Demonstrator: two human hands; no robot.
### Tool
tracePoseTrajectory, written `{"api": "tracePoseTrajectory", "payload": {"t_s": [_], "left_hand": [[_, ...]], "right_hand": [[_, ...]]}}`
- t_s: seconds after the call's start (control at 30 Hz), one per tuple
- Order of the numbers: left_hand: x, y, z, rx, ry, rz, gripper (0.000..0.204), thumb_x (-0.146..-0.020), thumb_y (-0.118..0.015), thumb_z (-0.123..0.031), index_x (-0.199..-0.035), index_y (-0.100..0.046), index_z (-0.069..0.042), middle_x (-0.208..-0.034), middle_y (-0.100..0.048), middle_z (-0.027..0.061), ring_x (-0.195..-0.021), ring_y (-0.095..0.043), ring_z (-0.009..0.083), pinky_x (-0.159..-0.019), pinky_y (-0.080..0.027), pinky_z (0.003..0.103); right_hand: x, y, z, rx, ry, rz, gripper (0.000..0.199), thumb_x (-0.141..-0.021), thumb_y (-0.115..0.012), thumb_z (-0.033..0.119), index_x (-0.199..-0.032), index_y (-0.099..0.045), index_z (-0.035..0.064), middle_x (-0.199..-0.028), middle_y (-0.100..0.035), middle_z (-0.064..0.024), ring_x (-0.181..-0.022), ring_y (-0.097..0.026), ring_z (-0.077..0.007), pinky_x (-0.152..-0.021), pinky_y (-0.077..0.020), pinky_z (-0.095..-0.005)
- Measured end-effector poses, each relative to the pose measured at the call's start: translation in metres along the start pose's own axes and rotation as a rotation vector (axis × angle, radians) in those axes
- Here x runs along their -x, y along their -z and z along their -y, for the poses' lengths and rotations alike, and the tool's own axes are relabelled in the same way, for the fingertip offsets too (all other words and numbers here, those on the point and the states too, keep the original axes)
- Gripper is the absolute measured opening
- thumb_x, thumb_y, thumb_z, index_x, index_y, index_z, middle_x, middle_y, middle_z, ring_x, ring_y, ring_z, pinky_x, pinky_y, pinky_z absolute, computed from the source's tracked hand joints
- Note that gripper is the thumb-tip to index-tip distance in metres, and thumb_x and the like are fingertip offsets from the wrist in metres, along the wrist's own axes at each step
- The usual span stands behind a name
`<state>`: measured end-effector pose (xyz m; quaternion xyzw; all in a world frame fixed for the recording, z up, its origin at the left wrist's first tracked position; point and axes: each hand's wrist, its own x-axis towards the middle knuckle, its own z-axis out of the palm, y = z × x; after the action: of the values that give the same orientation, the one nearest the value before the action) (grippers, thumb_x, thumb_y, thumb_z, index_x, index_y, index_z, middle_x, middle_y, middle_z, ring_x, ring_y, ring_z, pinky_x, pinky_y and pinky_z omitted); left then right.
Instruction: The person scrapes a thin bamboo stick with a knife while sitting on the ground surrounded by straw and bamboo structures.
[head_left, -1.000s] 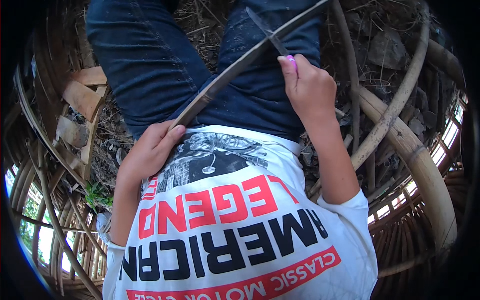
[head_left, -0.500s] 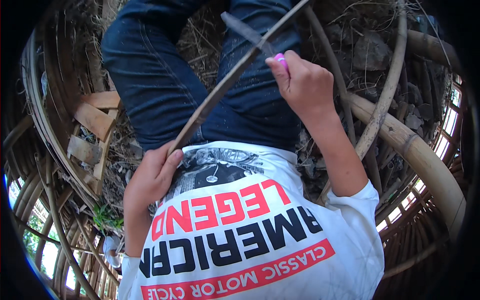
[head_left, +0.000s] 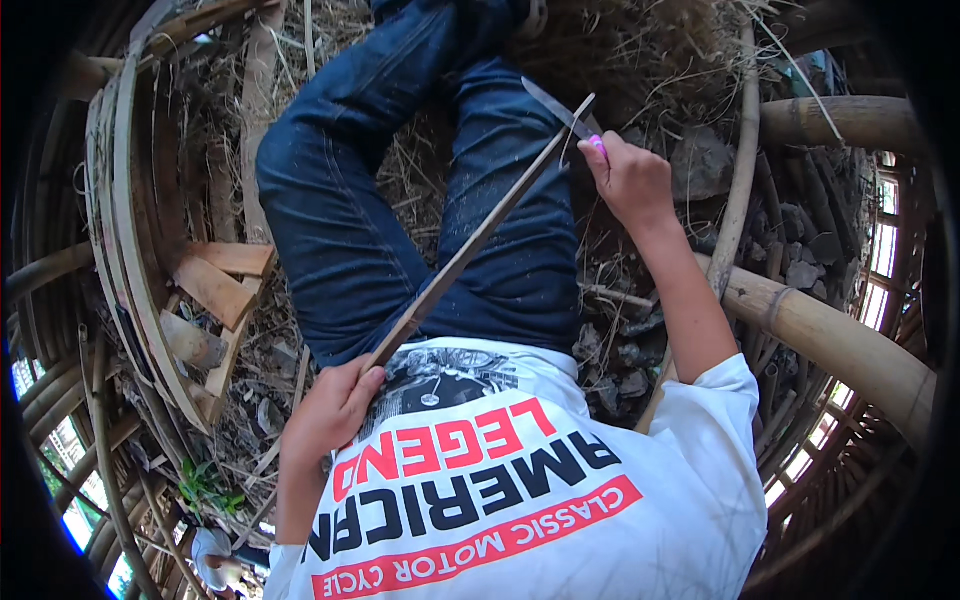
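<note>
2 hands work 1 long bamboo strip [head_left: 470, 250] that slants across the lap of blue jeans [head_left: 360, 230], its long axis running from low near the shirt's hem up toward the far right. The left hand [head_left: 330, 410] is closed around the strip's near, lower end. The right hand [head_left: 630, 180] grips a knife [head_left: 560, 108] by a pink handle, blade laid against the strip's far tip. A white T-shirt [head_left: 600, 520] carries black and red lettering. Wooden blocks [head_left: 215, 290] lie by the jeans' left edge.

White short-sleeved printed T-shirt [head_left: 520, 500], dark blue jeans [head_left: 400, 200], bare forearms.
</note>
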<state>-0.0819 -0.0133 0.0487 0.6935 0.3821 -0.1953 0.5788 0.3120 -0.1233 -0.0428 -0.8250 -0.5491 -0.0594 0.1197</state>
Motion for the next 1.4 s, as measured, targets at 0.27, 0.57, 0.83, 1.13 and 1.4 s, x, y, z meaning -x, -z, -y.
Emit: {"api": "tracePoseTrajectory", "payload": {"t_s": [0.27,0.57,0.83,1.13,1.4], "left_hand": [[-0.006,-0.002,-0.007,0.099,-0.084,-0.040,0.028,-0.100,-0.047,-0.020,-0.095,-0.056,0.005,-0.072,-0.058,0.0197,-0.063,-0.049,0.0251,-0.065,-0.044,0.036],[0.000,0.001,-0.031,0.029,-0.068,-0.104,0.028,-0.101,-0.046,-0.021,-0.096,-0.056,0.005,-0.072,-0.058,0.0203,-0.063,-0.049,0.0240,-0.065,-0.044,0.037],[-0.001,0.000,-0.044,0.059,-0.051,-0.141,0.030,-0.102,-0.046,-0.023,-0.089,-0.054,0.003,-0.065,-0.051,0.0062,-0.063,-0.043,0.0134,-0.059,-0.041,0.032],[-0.038,0.015,-0.072,0.452,0.041,-0.053,0.032,-0.105,-0.040,-0.030,-0.084,-0.048,-0.007,-0.064,-0.036,-0.0058,-0.055,-0.032,0.0044,-0.046,-0.028,0.022],[-0.082,0.041,-0.091,0.519,-0.084,0.016,0.033,-0.105,-0.037,-0.042,-0.094,-0.048,-0.013,-0.066,-0.037,-0.0059,-0.050,-0.029,0.0027,-0.041,-0.022,0.019]], "right_hand": [[-0.030,0.014,-0.019,0.053,0.024,-0.036,0.043,-0.096,-0.052,0.046,-0.072,-0.054,0.0104,-0.057,-0.060,-0.0120,-0.053,-0.064,-0.0326,-0.046,-0.0494,-0.0427],[-0.062,0.016,-0.031,-0.006,0.035,-0.156,0.042,-0.096,-0.053,0.045,-0.072,-0.054,0.0105,-0.056,-0.061,-0.0114,-0.053,-0.064,-0.0327,-0.046,-0.0500,-0.0428],[-0.071,0.007,-0.080,-0.088,-0.288,-0.196,0.050,-0.098,-0.045,0.049,-0.077,-0.060,0.0059,-0.065,-0.064,-0.0201,-0.064,-0.065,-0.0409,-0.056,-0.0513,-0.0498],[-0.001,-0.051,-0.090,-0.904,-0.794,-0.380,0.037,-0.098,-0.052,0.035,-0.092,-0.055,-0.0022,-0.075,-0.060,-0.0164,-0.070,-0.057,-0.0298,-0.068,-0.0449,-0.0405],[0.039,-0.053,-0.071,-1.231,-0.790,-0.194,0.013,-0.099,-0.051,0.020,-0.100,-0.058,0.0083,-0.067,-0.048,0.0041,-0.042,-0.036,-0.0030,-0.037,-0.0291,-0.0209]]}}
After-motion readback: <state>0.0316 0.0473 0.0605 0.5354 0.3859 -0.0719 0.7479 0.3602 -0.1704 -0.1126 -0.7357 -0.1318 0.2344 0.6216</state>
